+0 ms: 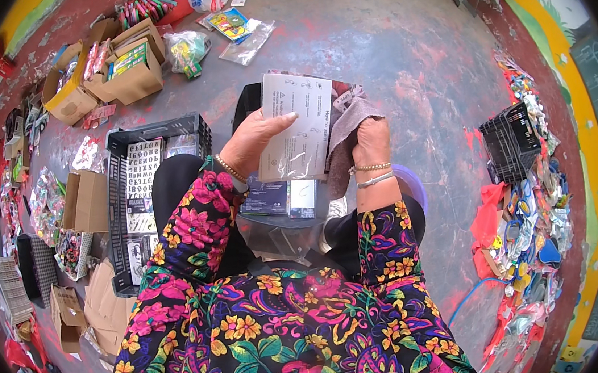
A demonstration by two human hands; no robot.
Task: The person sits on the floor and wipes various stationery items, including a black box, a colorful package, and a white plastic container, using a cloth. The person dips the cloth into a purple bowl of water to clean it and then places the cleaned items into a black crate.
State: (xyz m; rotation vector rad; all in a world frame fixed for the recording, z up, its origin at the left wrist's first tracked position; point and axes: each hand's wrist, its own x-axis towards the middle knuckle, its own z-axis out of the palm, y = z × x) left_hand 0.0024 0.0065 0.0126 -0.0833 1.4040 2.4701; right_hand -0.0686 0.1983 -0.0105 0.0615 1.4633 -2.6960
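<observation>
Left hand (252, 146): clamped on left edge of white packet (295, 132)
Right hand (371, 141): fisted, apparently clamped on grey-brown cloth (348, 129)
Floor (437, 114): stretches rightward to black crate (510, 142)

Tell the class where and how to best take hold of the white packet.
Probably pinch the packet by its left edge, coming from the left: it is flat, the left hand grips there with its thumb across the face, and the cloth crowds the right edge.

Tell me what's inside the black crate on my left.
The black crate holds white lettered sheets and other flat printed items. Whatever lies beneath them is covered; your left knee hides part.
</observation>
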